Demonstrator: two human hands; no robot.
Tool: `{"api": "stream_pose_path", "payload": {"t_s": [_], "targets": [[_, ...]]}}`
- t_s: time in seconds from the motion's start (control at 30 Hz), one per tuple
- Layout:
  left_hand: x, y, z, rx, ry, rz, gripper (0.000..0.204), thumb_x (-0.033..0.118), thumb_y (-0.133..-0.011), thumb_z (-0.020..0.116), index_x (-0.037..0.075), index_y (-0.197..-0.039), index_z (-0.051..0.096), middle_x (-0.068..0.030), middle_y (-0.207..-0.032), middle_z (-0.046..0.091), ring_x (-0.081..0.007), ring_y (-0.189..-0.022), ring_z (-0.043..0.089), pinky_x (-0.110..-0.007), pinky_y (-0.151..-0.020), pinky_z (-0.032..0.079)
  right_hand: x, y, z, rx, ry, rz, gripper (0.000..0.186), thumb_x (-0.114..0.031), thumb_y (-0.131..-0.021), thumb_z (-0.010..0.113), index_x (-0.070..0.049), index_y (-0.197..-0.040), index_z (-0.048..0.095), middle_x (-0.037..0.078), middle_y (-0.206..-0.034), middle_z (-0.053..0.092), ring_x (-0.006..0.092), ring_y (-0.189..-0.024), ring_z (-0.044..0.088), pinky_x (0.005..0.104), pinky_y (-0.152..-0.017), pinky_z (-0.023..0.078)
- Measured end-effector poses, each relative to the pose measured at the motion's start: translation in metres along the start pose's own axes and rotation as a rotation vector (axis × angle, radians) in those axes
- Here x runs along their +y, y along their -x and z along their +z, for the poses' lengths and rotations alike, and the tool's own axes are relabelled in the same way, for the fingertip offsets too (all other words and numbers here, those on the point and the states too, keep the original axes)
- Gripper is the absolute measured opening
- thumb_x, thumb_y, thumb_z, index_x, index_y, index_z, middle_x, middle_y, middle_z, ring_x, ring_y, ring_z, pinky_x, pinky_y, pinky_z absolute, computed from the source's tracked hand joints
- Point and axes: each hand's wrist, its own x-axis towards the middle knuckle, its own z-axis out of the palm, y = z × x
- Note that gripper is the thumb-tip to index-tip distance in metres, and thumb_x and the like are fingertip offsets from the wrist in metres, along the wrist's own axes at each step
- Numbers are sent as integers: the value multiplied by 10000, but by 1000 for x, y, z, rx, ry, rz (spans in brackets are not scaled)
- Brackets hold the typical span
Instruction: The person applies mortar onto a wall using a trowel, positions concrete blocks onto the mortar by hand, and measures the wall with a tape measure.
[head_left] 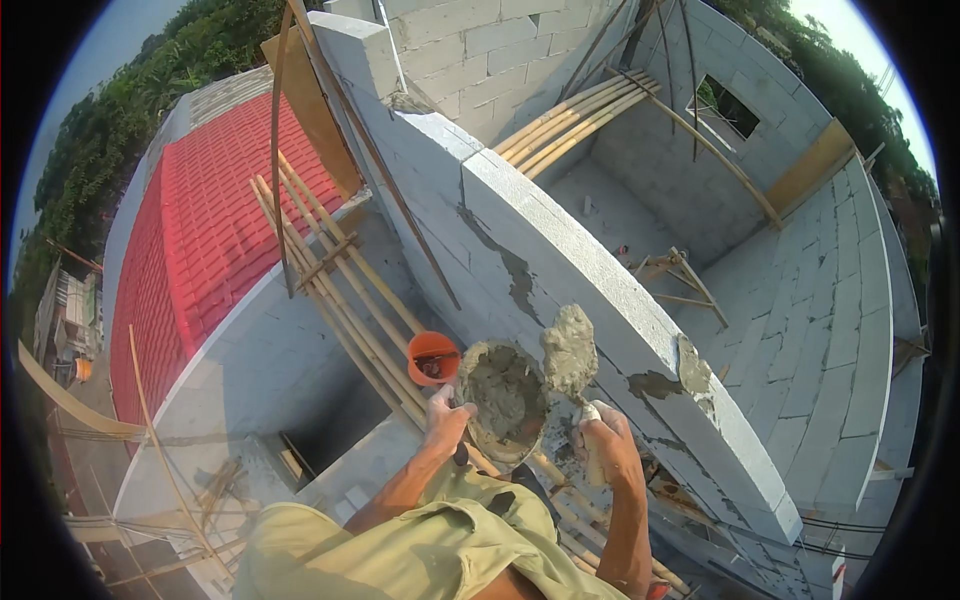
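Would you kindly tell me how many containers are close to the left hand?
2: the orange bucket just beyond the left hand, and the round, mortar-filled container to its right. Others may be hidden.

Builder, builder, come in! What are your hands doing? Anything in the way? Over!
Left hand: holding mortar bucket by its left side. Right hand: gripping mortar-caked trowel. Orange bucket near left hand, not between trowel and block wall.
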Motion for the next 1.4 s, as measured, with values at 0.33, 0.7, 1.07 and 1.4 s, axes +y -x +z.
{"api": "stream_pose_path", "payload": {"t_s": [0.33, 0.7, 1.07, 1.4], "targets": [[92, -86, -158, 392, -76, 39, 395, -29, -786, 661, -40, -1181, 649, -51, -970, 696, -141, -828, 660, -300, -748, 542, -273, -188, 138, 122, 460, -418, 247, -173, -847, 557, 29, -981, 605, 103, -713, 578, 181, -580, 574, 344, -573, 461], [109, -106, -268, 670, 72, 193, 205, -40, -825, 629, -34, -1029, 615, -70, -966, 671, -153, -824, 621, -314, -773, 523, -346, -397, 233, 246, 1437, -873, 193, -112, -806, 610, -11, -906, 740, 200, -881, 750, 384, -797, 735, 475, -656, 554], [92, -80, -261, 867, 203, 34, 226, -2, -780, 632, 3, -1003, 592, -83, -945, 640, -231, -822, 655, -381, -717, 563, -322, -337, 143, 230, 1992, -940, 324, -25, -861, 630, -57, -1174, 712, 99, -1118, 719, 269, -910, 725, 393, -692, 582], [106, -73, -215, 750, 149, 12, 238, -12, -757, 655, 0, -991, 615, -91, -977, 674, -223, -866, 683, -363, -747, 564, -180, -305, 22, 352, 1753, -891, 557, -64, -920, 606, -154, -1469, 580, 49, -1148, 645, 223, -1015, 611, 388, -816, 487]]}}
